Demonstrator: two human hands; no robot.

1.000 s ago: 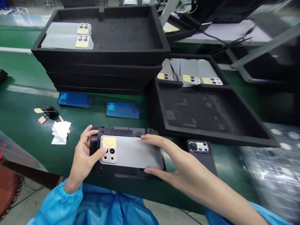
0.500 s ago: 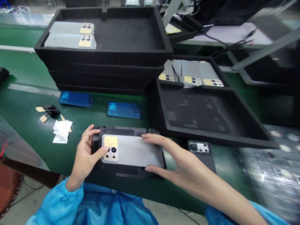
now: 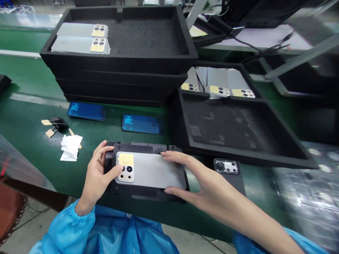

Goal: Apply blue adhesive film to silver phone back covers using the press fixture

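Note:
A silver-grey phone back cover (image 3: 156, 171) lies face up in a black fixture (image 3: 148, 197) on the green bench. Its camera area, with a yellow patch and dark lenses, is at the left end. My left hand (image 3: 99, 176) is closed round the fixture's left end, thumb pressed on the cover beside the lenses; the other fingers curl behind the edge, partly hidden. My right hand (image 3: 196, 176) spans the cover's right part, with fingertips at the far long edge and the thumb at the near one.
Stacked black trays (image 3: 119, 65) stand behind, with grey covers (image 3: 76, 44) in the top one. Another black tray (image 3: 225, 148) sits right. Two blue-filmed panels (image 3: 140, 124), a crumpled tissue (image 3: 70, 147), a binder clip (image 3: 58, 123) and a dark camera-end cover (image 3: 226, 166) lie around.
Both hands keep the same hold on the cover and fixture. The whole view has shifted only slightly.

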